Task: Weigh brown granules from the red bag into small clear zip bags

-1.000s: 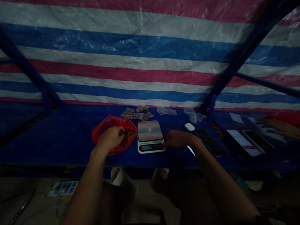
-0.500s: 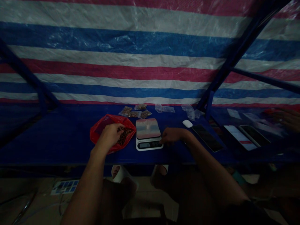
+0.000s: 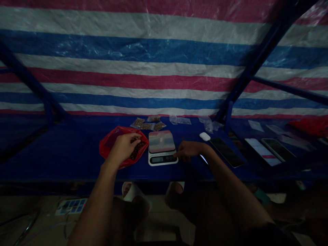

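Observation:
My left hand [image 3: 125, 145] is inside the mouth of an open red plastic bag [image 3: 106, 140], its fingers curled together above small dark-brown, bean-like pieces [image 3: 137, 151]. What those fingers hold, if anything, is hidden. To the right of the bag stands a white digital kitchen scale [image 3: 150, 162] with a bare, shiny weighing plate [image 3: 161, 141]. My right hand [image 3: 189, 149] holds nothing; its index finger reaches out to the button end of the scale's dark front panel [image 3: 162, 159], while the other fingers hang loosely bent.
Several small filled clear packets [image 3: 147, 126] lie behind the scale. Clear plastic bags [image 3: 183, 120] are farther back. On the right are a white case [image 3: 204, 136], a dark phone [image 3: 227, 152], two more phones and a red bag [image 3: 311, 127]. Blue frame bars [image 3: 246, 77] slant at both sides.
My left hand has lifted slightly and shifted right within the red bag. My right index finger stays at the scale's panel. Another person's hand at the far right has left the view.

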The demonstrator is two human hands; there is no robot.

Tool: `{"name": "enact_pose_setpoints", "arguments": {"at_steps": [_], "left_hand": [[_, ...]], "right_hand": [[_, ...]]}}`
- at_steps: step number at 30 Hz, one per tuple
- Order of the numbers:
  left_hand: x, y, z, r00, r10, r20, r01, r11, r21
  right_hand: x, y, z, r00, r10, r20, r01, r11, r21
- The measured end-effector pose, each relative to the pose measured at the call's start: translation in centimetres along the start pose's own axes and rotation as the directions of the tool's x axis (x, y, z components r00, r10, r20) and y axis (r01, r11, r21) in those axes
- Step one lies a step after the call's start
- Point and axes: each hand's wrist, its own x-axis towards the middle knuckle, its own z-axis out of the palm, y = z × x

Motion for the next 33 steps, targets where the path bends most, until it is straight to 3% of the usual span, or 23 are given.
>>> {"name": "enact_pose_setpoints", "arguments": {"at_steps": [10, 16, 21, 28, 33], "left_hand": [[0.9, 2.9, 1.3, 0.998, 0.012, -0.059, -0.019, 0.993, -0.116], [2.8, 4.9, 3.1, 0.982, 0.170, -0.080, -0.180, 0.972, -0.148], [4.5, 5.9, 4.3, 0.961, 0.274, -0.031, -0.276, 0.952, -0.134], [4.7, 6.2, 4.6, 0.959, 0.276, 0.070, -0.266, 0.956, -0.121], [3.9, 5.9, 2.7, 0.974, 0.226, -0.025, -0.227, 0.957, -0.180]], "right_hand": [[-0.5, -0.3, -0.3, 0.999, -0.007, -0.044, 0.005, 1.000, -0.023], [-0.7, -0.1, -0.6, 0.993, -0.027, -0.119, 0.020, 0.998, -0.055], [-0.6, -0.2, -0.8, 0.970, -0.056, -0.236, 0.038, 0.996, -0.077], [-0.6, -0.6, -1.0, 0.857, -0.156, -0.491, 0.077, 0.981, -0.177], [-0.3, -1.8, -0.9, 0.718, -0.188, -0.671, 0.123, 0.982, -0.143]]}}
